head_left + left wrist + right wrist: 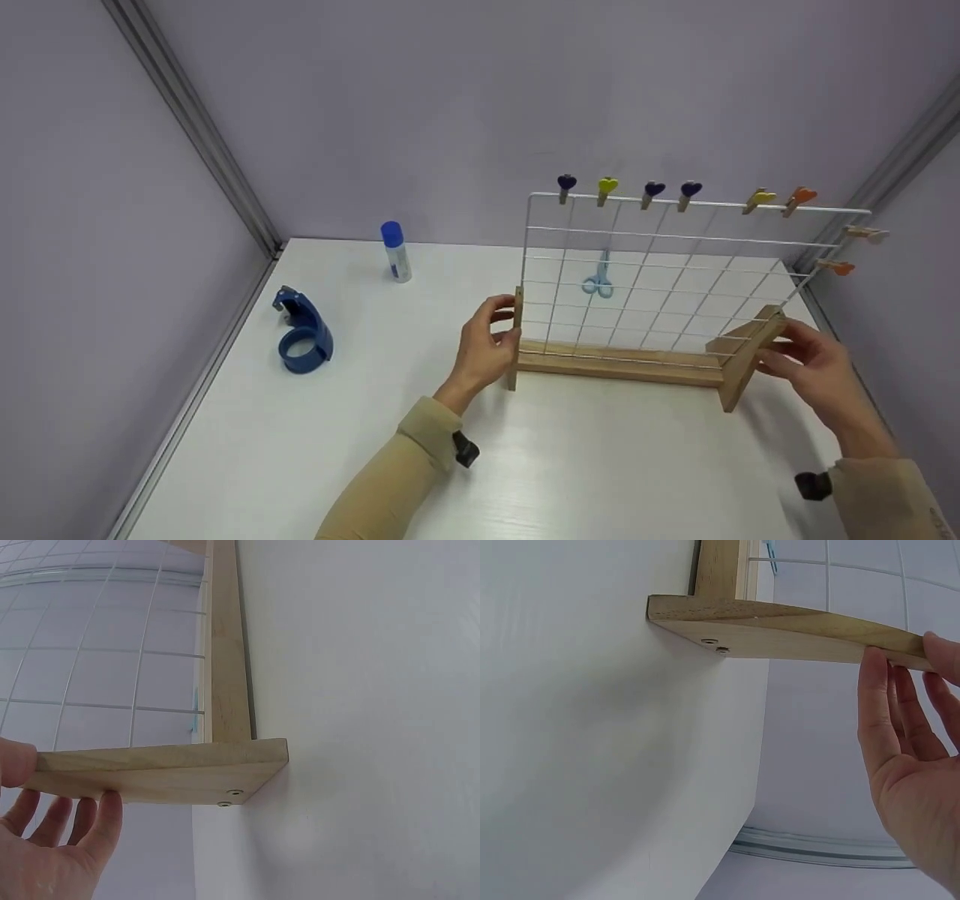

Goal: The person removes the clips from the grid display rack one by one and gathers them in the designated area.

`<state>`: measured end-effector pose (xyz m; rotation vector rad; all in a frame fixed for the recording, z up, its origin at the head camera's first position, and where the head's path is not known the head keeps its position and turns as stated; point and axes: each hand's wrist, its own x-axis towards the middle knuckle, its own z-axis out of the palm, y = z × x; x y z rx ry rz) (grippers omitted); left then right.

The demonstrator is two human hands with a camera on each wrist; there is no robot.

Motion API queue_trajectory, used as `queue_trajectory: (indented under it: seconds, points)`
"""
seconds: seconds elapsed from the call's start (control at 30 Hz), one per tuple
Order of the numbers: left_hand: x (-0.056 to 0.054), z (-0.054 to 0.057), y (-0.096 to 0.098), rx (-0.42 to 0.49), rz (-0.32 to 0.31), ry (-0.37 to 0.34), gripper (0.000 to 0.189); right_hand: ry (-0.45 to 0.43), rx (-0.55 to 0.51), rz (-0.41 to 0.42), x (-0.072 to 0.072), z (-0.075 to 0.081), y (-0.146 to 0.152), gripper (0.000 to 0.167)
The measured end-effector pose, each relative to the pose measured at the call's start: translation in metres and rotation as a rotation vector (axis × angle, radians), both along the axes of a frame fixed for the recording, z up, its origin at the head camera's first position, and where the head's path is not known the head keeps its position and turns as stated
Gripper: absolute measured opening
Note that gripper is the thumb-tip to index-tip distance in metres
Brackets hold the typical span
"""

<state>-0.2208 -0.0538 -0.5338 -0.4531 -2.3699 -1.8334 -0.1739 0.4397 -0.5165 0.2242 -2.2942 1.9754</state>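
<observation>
A white wire grid (622,285) stands upright in a wooden base (622,367) with a board at each end. My left hand (486,345) grips the left end board (157,772), thumb at its front edge and fingers along its outer face. On the other side, my right hand (814,367) holds the right end board (780,630) between thumb and fingers near its top. Small wooden clips with heart heads line the top wire, among them a dark purple clip (652,193) and a yellow clip (607,189). An orange clip (836,267) sits on the right side wire.
Light blue scissors (598,281) lie behind the grid and show through it. A glue stick (396,253) with a blue cap stands near the table's back edge. Further left is a blue tape dispenser (306,334). Grey walls enclose the white table (360,420) at the back and sides.
</observation>
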Motion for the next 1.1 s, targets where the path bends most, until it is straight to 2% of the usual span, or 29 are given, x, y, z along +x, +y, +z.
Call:
queue_trajectory:
  seconds: [0.2,0.47,0.7,1.1]
  points:
    - [-0.001,-0.001,-0.019,-0.006,0.012,-0.006,0.049,0.012,-0.023,0.01,-0.005,-0.002,-0.018,0.053]
    - [-0.002,-0.001,-0.049,-0.008,0.04,-0.045,0.052,0.036,0.095,-0.007,-0.011,-0.002,-0.049,0.055]
    - [-0.005,-0.002,-0.07,0.007,0.053,-0.042,0.053,0.047,0.189,-0.011,-0.016,0.0,-0.07,0.055]
    - [-0.006,-0.004,-0.095,-0.003,0.072,-0.072,0.055,0.037,0.229,0.001,-0.021,0.0,-0.096,0.057]
